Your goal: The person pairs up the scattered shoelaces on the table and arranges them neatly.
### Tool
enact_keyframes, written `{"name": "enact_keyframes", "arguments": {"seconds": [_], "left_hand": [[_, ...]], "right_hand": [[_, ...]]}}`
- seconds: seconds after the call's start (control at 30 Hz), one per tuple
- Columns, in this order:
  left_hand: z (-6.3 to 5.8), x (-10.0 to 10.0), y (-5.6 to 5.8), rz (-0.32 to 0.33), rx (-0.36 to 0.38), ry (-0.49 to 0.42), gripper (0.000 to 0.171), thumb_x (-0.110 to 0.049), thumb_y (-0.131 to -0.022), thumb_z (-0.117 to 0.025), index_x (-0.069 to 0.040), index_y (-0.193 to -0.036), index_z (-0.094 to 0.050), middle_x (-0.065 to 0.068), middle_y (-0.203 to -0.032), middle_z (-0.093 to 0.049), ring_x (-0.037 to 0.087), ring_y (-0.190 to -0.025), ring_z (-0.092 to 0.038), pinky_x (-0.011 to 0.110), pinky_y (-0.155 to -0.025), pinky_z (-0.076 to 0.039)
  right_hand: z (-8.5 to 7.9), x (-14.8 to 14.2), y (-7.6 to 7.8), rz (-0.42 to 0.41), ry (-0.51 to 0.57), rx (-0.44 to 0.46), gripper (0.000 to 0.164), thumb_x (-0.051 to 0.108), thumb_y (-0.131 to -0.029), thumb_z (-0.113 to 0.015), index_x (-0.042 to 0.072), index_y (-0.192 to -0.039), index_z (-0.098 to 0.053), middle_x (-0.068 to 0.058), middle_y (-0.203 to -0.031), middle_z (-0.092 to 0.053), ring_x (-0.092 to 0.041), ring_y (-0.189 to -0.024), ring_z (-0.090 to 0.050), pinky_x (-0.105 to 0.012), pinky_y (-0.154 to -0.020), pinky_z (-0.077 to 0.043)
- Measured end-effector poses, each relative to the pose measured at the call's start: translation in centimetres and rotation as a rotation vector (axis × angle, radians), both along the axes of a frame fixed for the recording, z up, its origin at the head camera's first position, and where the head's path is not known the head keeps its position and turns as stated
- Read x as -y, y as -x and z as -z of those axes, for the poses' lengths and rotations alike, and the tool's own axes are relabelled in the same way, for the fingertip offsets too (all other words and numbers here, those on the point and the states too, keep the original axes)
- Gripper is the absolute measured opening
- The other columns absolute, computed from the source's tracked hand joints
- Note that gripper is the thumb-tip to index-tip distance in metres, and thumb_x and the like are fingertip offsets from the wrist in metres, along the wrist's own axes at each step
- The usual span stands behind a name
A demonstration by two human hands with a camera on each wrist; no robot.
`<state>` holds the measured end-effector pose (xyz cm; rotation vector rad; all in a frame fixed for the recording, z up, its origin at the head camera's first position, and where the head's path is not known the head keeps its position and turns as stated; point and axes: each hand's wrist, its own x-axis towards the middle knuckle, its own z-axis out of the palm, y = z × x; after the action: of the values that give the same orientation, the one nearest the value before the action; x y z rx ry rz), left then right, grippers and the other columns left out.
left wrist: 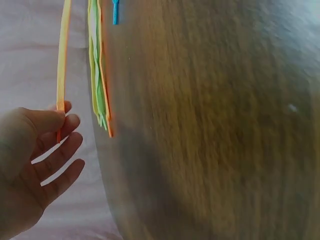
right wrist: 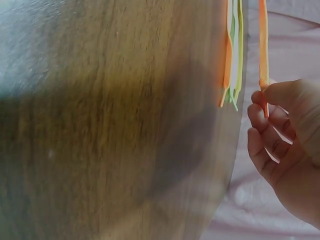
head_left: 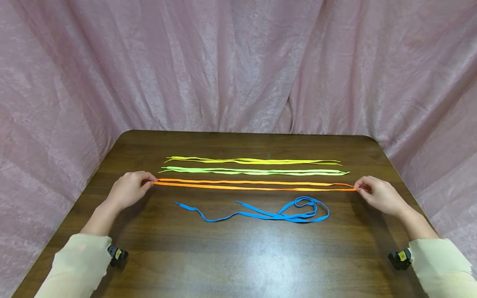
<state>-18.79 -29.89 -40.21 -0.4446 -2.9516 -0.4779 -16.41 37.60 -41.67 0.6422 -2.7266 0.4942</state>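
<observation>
An orange shoelace [head_left: 223,187] is stretched nearly straight from side to side, lifted above the table. My left hand [head_left: 130,188] pinches its left end between thumb and forefinger, a short tip poking out below in the left wrist view. At the other end, my right hand [head_left: 381,196] pinches the lace [right wrist: 263,45] likewise, its other fingers loosely bent. Just beyond lies a second orange strand [head_left: 242,181] on the table. Behind it run green laces [head_left: 179,169], then yellow laces [head_left: 253,159], all roughly parallel. Nearer me, a blue shoelace [head_left: 303,221] lies loosely looped on the right.
The brown wooden table [head_left: 186,265] has rounded far corners and a bright reflection near the front. Pink curtains [head_left: 238,70] hang behind and at both sides. A small black camera is strapped at each wrist, over pale sleeves [head_left: 80,256].
</observation>
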Motion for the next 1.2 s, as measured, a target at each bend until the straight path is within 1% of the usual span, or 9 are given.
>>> {"name": "enact_keyframes", "arguments": {"seconds": [0.13, 0.23, 0.37, 0.57, 0.83, 1.0, 1.2], "left_hand": [[0.3, -0.2, 0.8, -0.04, -0.004, 0.009, 0.007, -0.014, -0.084, -0.063, -0.017, -0.087, -0.069, 0.002, -0.077, -0.066, 0.018, -0.059, -0.048, 0.031, -0.049, -0.035], [0.4, -0.2, 1.1, -0.068, -0.002, 0.018, 0.004, -0.018, -0.084, -0.064, -0.018, -0.084, -0.068, -0.001, -0.073, -0.064, 0.019, -0.061, -0.054, 0.034, -0.049, -0.037], [0.7, -0.1, 1.5, -0.091, -0.002, 0.032, 0.004, -0.022, -0.083, -0.066, -0.019, -0.081, -0.068, -0.004, -0.07, -0.063, 0.021, -0.066, -0.059, 0.036, -0.049, -0.039], [1.0, -0.1, 2.2, -0.118, 0.012, 0.046, 0.004, -0.022, -0.082, -0.066, -0.019, -0.079, -0.066, -0.004, -0.069, -0.06, 0.019, -0.06, -0.054, 0.033, -0.046, -0.036], [1.3, -0.5, 3.0, -0.132, 0.036, 0.055, 0.007, -0.022, -0.081, -0.065, -0.018, -0.075, -0.063, -0.004, -0.065, -0.055, 0.02, -0.057, -0.051, 0.032, -0.044, -0.034], [1.2, -0.7, 3.4, -0.139, 0.052, 0.055, 0.008, -0.021, -0.081, -0.065, -0.017, -0.075, -0.062, -0.002, -0.065, -0.054, 0.02, -0.057, -0.05, 0.032, -0.045, -0.034], [1.1, -1.0, 3.7, -0.128, 0.099, 0.066, 0.007, -0.02, -0.081, -0.064, -0.017, -0.075, -0.062, -0.002, -0.067, -0.056, 0.021, -0.06, -0.052, 0.033, -0.047, -0.035]], "right_hand": [[0.2, 0.1, 0.7, 0.004, -0.035, -0.012, 0.017, -0.005, -0.071, -0.065, 0.011, -0.077, -0.06, 0.008, -0.067, -0.051, 0.003, -0.061, -0.041, -0.022, -0.052, -0.037], [0.4, 0.1, 1.0, 0.022, -0.049, 0.011, 0.017, -0.005, -0.072, -0.064, 0.011, -0.078, -0.06, 0.008, -0.066, -0.05, 0.001, -0.059, -0.04, -0.023, -0.052, -0.037], [0.5, 0.1, 1.4, 0.041, -0.057, 0.044, 0.017, -0.004, -0.072, -0.064, 0.011, -0.078, -0.058, 0.008, -0.066, -0.05, 0.0, -0.059, -0.041, -0.024, -0.052, -0.036], [0.7, 0.3, 2.1, 0.053, -0.059, 0.045, 0.016, -0.003, -0.071, -0.064, 0.011, -0.075, -0.058, 0.007, -0.065, -0.052, -0.001, -0.06, -0.044, -0.026, -0.053, -0.039], [1.2, 0.3, 2.7, 0.077, -0.089, 0.114, 0.01, 0.001, -0.073, -0.062, 0.009, -0.075, -0.057, 0.004, -0.068, -0.053, -0.008, -0.062, -0.047, -0.029, -0.054, -0.039], [1.4, 0.2, 2.9, 0.098, -0.104, 0.105, 0.009, 0.002, -0.073, -0.063, 0.009, -0.074, -0.057, 0.003, -0.069, -0.052, -0.01, -0.062, -0.047, -0.029, -0.055, -0.038], [1.5, 0.2, 2.9, 0.105, -0.107, 0.099, 0.013, 0.001, -0.072, -0.065, 0.01, -0.074, -0.056, 0.001, -0.069, -0.05, -0.011, -0.062, -0.045, -0.03, -0.054, -0.037]]}}
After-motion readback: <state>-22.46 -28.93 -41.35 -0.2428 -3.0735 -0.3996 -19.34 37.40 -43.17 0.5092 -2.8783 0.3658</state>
